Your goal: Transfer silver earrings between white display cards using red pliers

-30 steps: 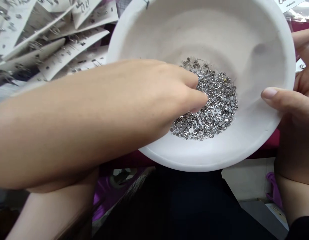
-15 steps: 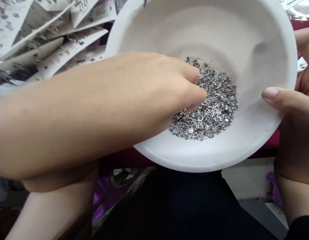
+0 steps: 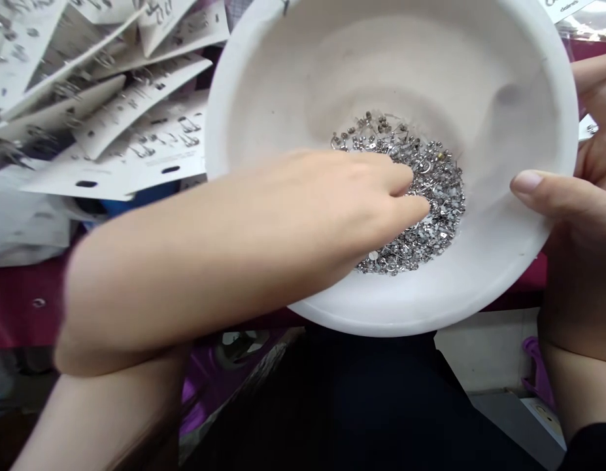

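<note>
My right hand (image 3: 570,199) grips the right rim of a white plastic bowl (image 3: 381,65), its thumb inside and its fingers outside. A heap of small silvery metal pieces (image 3: 430,226) lies at the bottom of the bowl. Some have thin curved wires or flat discs, rather like earrings. From the left, my left hand (image 3: 371,203) reaches over the rim with its back towards me. Its fingers are curled down into the heap, and the fingertips are partly hidden. What they hold, if anything, does not show.
White cards (image 3: 150,144) carrying small metal pieces are piled at the left beside the bowl. A clear plastic bag (image 3: 28,216) lies below them on the dark red surface (image 3: 18,307). Clear packaging (image 3: 594,23) is at the top right. A purple object (image 3: 197,386) shows underneath.
My left hand has moved slightly right and towards me within the heap, uncovering pieces at its upper left and more of the cards. The right hand keeps its hold on the bowl.
</note>
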{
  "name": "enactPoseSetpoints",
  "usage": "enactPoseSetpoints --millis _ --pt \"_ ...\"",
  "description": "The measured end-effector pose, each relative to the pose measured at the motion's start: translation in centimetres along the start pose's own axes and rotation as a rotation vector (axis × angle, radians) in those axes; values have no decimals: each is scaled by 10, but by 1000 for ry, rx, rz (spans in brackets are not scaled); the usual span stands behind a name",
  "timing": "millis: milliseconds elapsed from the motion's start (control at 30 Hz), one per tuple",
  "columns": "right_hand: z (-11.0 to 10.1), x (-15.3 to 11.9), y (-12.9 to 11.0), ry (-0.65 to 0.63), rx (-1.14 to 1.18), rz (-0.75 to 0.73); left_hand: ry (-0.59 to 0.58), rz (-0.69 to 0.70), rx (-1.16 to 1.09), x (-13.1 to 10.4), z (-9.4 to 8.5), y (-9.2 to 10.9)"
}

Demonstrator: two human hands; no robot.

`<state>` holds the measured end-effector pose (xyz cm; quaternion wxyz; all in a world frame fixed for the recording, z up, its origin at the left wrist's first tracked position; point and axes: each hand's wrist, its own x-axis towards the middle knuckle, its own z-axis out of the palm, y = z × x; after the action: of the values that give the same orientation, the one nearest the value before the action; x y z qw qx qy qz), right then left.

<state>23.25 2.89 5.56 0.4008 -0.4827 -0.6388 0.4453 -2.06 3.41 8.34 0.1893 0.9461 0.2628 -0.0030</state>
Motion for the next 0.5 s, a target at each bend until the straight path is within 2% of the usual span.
enactPoseSetpoints --millis 200,500 --pt "0 0 -3 12 -6 38 -50 -34 57 14 5 11" --pt "1 3 4 -20 81 18 -60 -27 126 13 5 12"
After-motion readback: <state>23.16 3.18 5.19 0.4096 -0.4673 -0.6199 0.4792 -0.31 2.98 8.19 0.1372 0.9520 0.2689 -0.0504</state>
